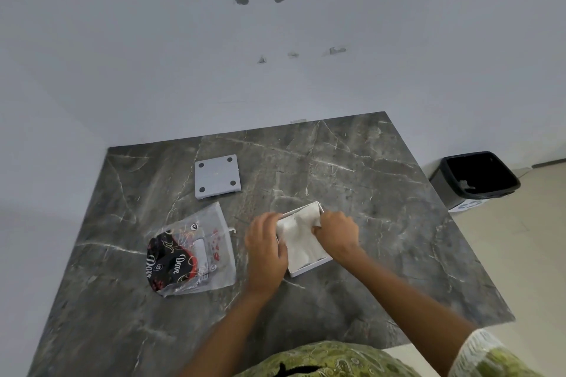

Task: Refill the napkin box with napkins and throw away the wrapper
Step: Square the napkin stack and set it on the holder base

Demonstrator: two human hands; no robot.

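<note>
Green patterned fabric [330, 360] is seen right at the bottom edge, closest to the camera, with two bare forearms reaching out from it over a dark grey marble-look counter [382, 193]. Both hands are parked on a white napkin box [309, 268] that's lying open-side-up near the middle of the counter. It's stuffed with a white stack of napkins [301, 234], a bit rumpled on top. The left hand [266, 251] is laid along the box's left side, its fingers [269, 219] curled over the far-left corner and pressed against the napkins. The right hand [338, 231] is set on the box's right side near the far corner, fingers bent down into the stack; whether anything is actually pinched there can't be told, since the fingertips are hidden. Just left of the left hand, the wrapper [196, 254] is left lying flat on the counter, clear plastic with a black and red printed patch and "Dove" lettering on it, looking empty and crinkled. Further back, past the wrapper, a flat grey square plate with four dark dots at its corners [216, 176] is resting on the counter, well apart from the box. Off the counter's far-right side, a black-lined trash bin [477, 177] is standing on the pale floor by the white wall [183, 55], which is marked with a few patchy grey spots.
</note>
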